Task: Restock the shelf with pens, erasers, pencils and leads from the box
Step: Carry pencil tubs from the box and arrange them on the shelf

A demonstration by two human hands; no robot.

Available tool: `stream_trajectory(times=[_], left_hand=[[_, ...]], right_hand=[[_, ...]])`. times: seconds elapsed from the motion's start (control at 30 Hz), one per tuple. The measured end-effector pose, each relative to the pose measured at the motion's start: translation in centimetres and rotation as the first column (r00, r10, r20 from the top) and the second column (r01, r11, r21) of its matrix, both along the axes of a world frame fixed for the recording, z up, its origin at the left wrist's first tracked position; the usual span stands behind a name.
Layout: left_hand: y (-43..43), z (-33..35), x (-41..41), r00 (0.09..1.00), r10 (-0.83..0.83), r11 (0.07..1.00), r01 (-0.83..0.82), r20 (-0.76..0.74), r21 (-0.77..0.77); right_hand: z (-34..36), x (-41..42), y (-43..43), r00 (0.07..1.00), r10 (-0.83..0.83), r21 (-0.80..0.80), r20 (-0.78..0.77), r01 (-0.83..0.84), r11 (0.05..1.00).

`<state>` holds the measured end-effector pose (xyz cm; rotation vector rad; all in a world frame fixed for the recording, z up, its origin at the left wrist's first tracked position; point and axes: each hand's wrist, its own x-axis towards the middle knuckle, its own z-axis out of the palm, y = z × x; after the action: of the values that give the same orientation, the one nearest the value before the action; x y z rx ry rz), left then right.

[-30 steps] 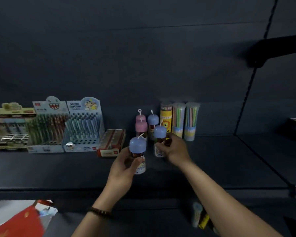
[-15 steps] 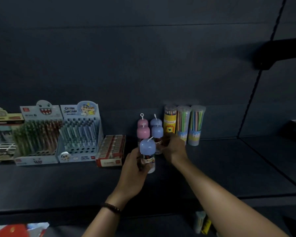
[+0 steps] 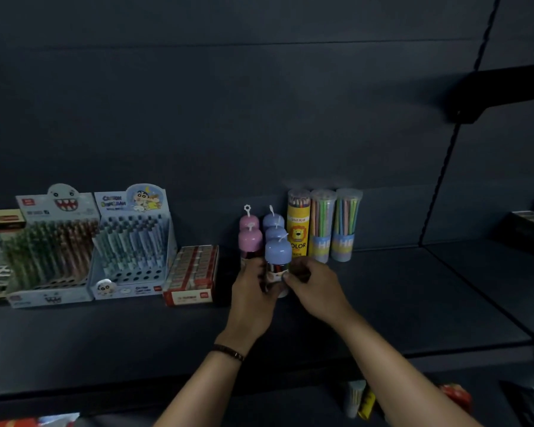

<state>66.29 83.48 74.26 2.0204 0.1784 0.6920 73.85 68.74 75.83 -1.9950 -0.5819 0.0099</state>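
A blue-capped tube [image 3: 278, 252] stands on the dark shelf [image 3: 398, 297], at the front of a row of two more blue-capped tubes [image 3: 275, 231]. Beside that row stand two pink-capped tubes [image 3: 250, 238]. My left hand [image 3: 252, 295] wraps the front tube's lower body from the left. My right hand [image 3: 316, 286] touches the same tube from the right with its fingertips. The tube's label is mostly hidden by my fingers.
Behind stand a yellow lion pencil tube [image 3: 298, 223] and two clear pencil tubes [image 3: 335, 224]. Left of the hands are a red eraser box [image 3: 191, 274] and two pen display boxes [image 3: 133, 241]. Below the shelf lie more tubes [image 3: 356, 397]. A shelf bracket [image 3: 475, 94] juts out upper right.
My left hand carried the blue-capped tube rightward and back into line in front of the other blue tubes. My right hand left the second blue tube and came to the front one.
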Motion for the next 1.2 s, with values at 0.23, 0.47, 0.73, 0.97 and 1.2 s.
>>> stream_trajectory(times=[0.23,0.47,0.73,0.97,1.2], left_hand=[[0.0,-0.4,-0.4,1.0,-0.005,1.0,0.005,-0.007,0.001],[-2.6,0.3,-6.5,0.983,0.173,0.947,-0.148,-0.064,0.285],[-14.5,-3.3,-12.3,0.88,-0.45,0.757,0.468,-0.155,0.456],[-27.6,-11.1,-21.3,0.468,-0.735,0.21,0.845,-0.491,0.491],[-40.0,-17.6,-33.8,0.116,-0.707,-0.267,0.87,-0.697,0.415]], right_hand=[[0.6,-0.3,-0.5,0.999,0.048,-0.048,0.008,-0.047,0.998],[1.0,-4.1,-5.8,0.996,-0.086,-0.104,0.026,0.088,0.991],[-4.6,-19.3,-17.9,0.848,-0.521,-0.204,0.096,0.529,0.824],[-12.3,-37.4,-29.7,0.567,-0.817,-0.436,-0.105,0.712,0.55],[-19.2,-57.9,-38.7,0.17,-0.921,-0.615,-0.351,0.7,0.364]])
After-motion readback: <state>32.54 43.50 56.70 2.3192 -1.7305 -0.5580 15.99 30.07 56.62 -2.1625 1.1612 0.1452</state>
